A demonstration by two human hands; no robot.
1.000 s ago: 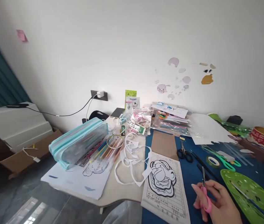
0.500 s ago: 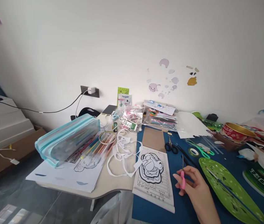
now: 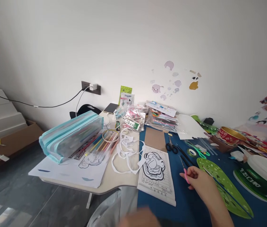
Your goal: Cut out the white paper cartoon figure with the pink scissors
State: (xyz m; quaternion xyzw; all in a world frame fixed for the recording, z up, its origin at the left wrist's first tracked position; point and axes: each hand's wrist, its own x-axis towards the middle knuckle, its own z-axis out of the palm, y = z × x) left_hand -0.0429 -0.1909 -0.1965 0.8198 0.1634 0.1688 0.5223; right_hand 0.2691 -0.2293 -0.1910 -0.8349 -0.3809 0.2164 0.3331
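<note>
My right hand (image 3: 198, 183) grips a pair of pink-handled scissors (image 3: 186, 176) by the handles, with the thin blades pointing away to the upper left. Left of it, a burger-like cartoon cut-out (image 3: 153, 165) with thick black outlines lies on a printed paper pad (image 3: 158, 190). Motion smears my left hand (image 3: 140, 217), low at the bottom edge below the pad; its fingers cannot be made out. Black-handled scissors (image 3: 171, 147) rest on the blue mat beyond the pad, beside a roll of tape (image 3: 192, 152).
A green leaf-shaped tray (image 3: 229, 192) holds a blue brush (image 3: 232, 198) on the right, near a green-and-white tub (image 3: 261, 176). Curled white paper scraps (image 3: 126, 157), colored pens (image 3: 103, 143) and a clear pencil case (image 3: 73, 134) occupy the left.
My left hand has come into view at the bottom edge. My right hand has turned the scissors so that the blades slant left. The view has shifted slightly.
</note>
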